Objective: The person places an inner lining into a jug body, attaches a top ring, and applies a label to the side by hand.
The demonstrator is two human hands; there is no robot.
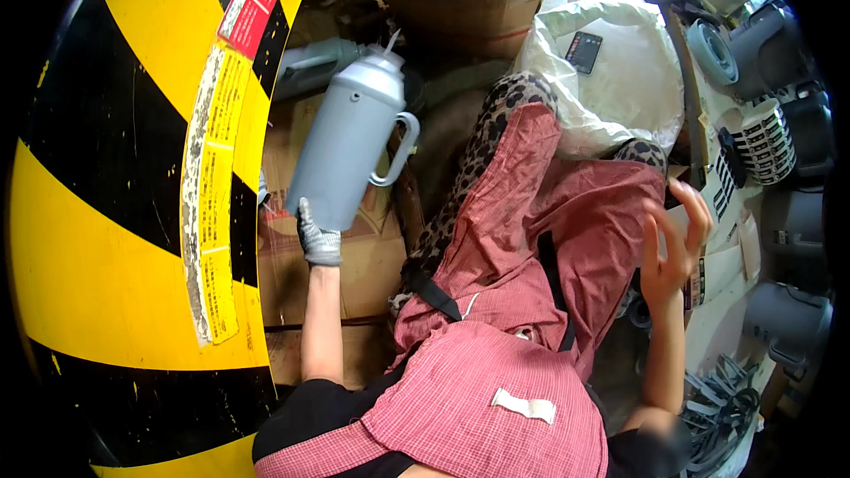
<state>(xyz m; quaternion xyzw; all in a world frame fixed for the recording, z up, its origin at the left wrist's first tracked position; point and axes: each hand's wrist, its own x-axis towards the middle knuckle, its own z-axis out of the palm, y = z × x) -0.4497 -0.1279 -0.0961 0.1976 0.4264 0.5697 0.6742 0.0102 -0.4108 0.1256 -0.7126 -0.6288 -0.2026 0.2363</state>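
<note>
The gloved left hand (pixel 319 237) is clamped on the grey jug (pixel 343 146) at its base, above a cardboard box (pixel 367 279); the right hand (pixel 671 252), fingers apart, hangs beside the tabletop's (pixel 719 329) left edge.

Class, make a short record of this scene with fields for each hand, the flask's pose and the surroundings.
Left hand: gloved, holding the grey flask near its base
Right hand: bare, raised, fingers apart
Flask pose: tilted, neck pointing away from the person, handle to the right
Left side: yellow-and-black striped panel
Ahead: open cardboard box; white sack with a dark rectangular device in its open top
Right side: pile of grey handles
</note>
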